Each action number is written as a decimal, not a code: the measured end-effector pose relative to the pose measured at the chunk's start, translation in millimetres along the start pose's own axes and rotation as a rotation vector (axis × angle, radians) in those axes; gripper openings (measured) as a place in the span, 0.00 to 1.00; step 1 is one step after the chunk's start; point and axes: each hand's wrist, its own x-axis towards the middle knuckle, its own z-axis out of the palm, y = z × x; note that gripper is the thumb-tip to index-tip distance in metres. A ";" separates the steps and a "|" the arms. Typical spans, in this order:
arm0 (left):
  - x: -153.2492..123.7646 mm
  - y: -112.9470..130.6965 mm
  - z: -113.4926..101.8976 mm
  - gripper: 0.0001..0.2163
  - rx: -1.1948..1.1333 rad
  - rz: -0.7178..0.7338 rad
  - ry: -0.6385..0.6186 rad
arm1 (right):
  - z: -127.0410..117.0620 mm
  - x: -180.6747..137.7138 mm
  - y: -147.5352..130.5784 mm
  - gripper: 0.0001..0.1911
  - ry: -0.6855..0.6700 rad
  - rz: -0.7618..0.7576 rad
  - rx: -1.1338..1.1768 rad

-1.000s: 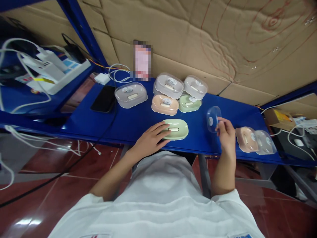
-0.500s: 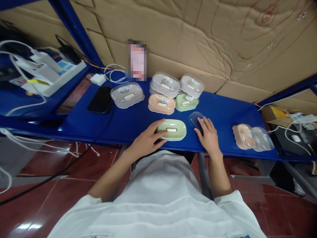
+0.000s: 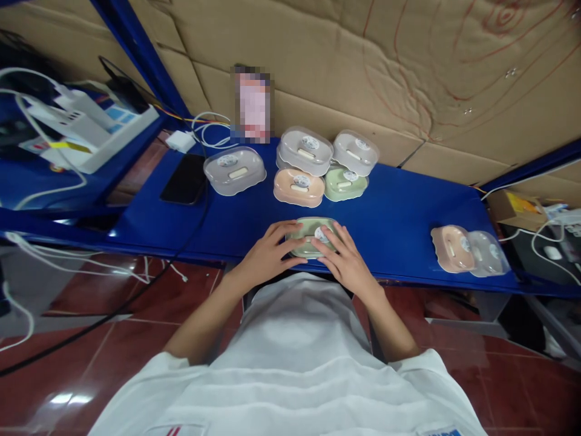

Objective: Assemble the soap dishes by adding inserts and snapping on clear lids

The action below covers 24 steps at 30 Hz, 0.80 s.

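In front of me on the blue shelf lies a green soap dish (image 3: pixel 307 248), with a clear lid (image 3: pixel 320 235) bearing a round sticker now on top of it. My left hand (image 3: pixel 267 251) grips the dish's left end, fingers at the far side and thumb at the near edge. On the right, my right hand (image 3: pixel 344 257) holds the lid over the dish, its fingers spread across the lid's top and edge. The fingers partly hide both pieces. Whether the lid sits fully down all round, I cannot tell.
Behind stand lidded soap dishes: grey (image 3: pixel 235 172), orange (image 3: pixel 299 187), green (image 3: pixel 346 183), with grey ones (image 3: pixel 305 151) stacked on top. Another orange one (image 3: pixel 452 249) lies at the right beside a clear lid (image 3: pixel 486 254). A black phone (image 3: pixel 184 179) and white cable (image 3: pixel 213 130) are at left.
My right hand has moved left, bringing the clear lid from the shelf onto the green soap dish. My left hand stays at the dish's left end.
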 end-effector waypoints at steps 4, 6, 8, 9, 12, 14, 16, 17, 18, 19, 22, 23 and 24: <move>-1.1 1.8 -0.6 0.19 0.020 0.013 0.006 | -1.4 -5.2 1.0 0.29 0.000 0.009 -0.018; -0.6 2.6 -1.3 0.21 0.004 -0.014 0.003 | -5.1 -3.6 2.1 0.29 -0.007 0.005 -0.020; 0.0 3.4 -2.0 0.21 -0.010 -0.054 -0.003 | -9.1 -0.1 3.5 0.28 -0.015 -0.010 -0.024; 0.1 3.7 -2.3 0.21 -0.016 -0.073 -0.007 | -10.5 1.7 4.2 0.28 -0.015 -0.020 -0.028; -0.2 3.7 -3.0 0.20 -0.058 -0.132 -0.037 | -11.3 5.7 5.0 0.26 0.001 -0.059 -0.038; -0.7 2.7 -3.3 0.20 -0.097 -0.173 -0.068 | -9.6 6.6 4.5 0.26 0.010 -0.074 -0.034; -1.1 1.3 -3.2 0.20 -0.116 -0.206 -0.084 | -8.2 6.8 3.5 0.26 0.002 -0.067 -0.022; -1.2 0.9 -2.9 0.20 -0.115 -0.215 -0.084 | -8.0 6.6 2.8 0.26 -0.008 -0.057 -0.016; -1.2 0.8 -2.6 0.20 -0.109 -0.220 -0.081 | -8.1 6.4 2.1 0.26 -0.017 -0.047 -0.013; -1.2 1.1 -2.1 0.20 -0.103 -0.222 -0.080 | -8.4 6.1 1.6 0.25 -0.025 -0.036 -0.016; -0.7 5.6 -0.7 0.24 -0.059 -0.211 -0.081 | -9.5 4.5 2.6 0.25 -0.018 0.005 -0.059; -0.4 7.8 -0.5 0.26 -0.036 -0.201 -0.074 | -9.8 3.5 4.8 0.24 -0.003 0.031 -0.080; 0.0 9.8 -0.5 0.28 -0.010 -0.190 -0.057 | -10.4 1.8 8.5 0.25 0.014 0.073 -0.106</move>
